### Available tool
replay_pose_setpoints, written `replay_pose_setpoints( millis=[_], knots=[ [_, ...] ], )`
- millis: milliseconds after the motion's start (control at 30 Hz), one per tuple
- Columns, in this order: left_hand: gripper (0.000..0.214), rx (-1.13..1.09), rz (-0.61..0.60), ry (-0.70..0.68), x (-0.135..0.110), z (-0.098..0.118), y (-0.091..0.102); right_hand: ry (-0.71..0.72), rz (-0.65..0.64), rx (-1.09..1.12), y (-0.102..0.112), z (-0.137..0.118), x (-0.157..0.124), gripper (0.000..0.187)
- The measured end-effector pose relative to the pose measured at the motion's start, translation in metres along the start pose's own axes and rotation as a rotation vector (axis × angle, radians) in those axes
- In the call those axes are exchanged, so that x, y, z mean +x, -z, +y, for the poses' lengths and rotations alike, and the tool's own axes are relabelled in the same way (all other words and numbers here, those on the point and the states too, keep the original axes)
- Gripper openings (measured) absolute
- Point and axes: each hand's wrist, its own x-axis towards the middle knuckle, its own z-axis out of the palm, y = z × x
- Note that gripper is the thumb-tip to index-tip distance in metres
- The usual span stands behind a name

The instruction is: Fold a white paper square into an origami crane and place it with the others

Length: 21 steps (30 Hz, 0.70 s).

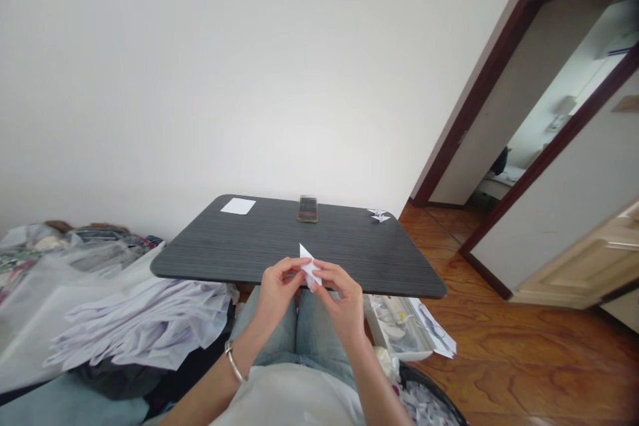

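Note:
A small folded white paper piece (308, 264) with a pointed tip is pinched between both my hands just above the near edge of a dark grey table (249, 246). My left hand (277, 291), with a silver bracelet on the wrist, grips the paper's left side with closed fingers. My right hand (341, 299) pinches its right side. Both hands hover over my lap in blue jeans.
On the table lie a white sheet (238, 206) at the far left, a small phone-like object (307, 209) at the far middle and a folded paper figure (379, 215) at the far right. Piled clothes and plastic (124, 319) are left; a box (404, 326) and an open doorway (539, 146) are right.

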Motion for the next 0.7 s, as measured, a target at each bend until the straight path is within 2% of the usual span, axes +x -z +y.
replay_pose_setpoints(
  millis=[100,233,433,700],
  knots=[
    [0.016,-0.052,0.036,0.011,-0.001,0.001,0.0,-0.067,0.059,0.098,0.0,-0.003,0.001,0.016],
    [0.015,-0.036,0.092,0.007,-0.002,0.004,-0.001,-0.245,0.131,0.177,0.001,-0.002,0.002,0.019],
    [0.016,-0.012,0.12,0.004,-0.003,0.01,-0.004,-0.43,-0.11,0.254,-0.002,0.002,0.002,0.035],
    [0.023,-0.016,0.142,-0.022,-0.005,0.008,-0.005,-0.547,-0.161,0.356,-0.002,0.004,0.002,0.032]
  ],
)
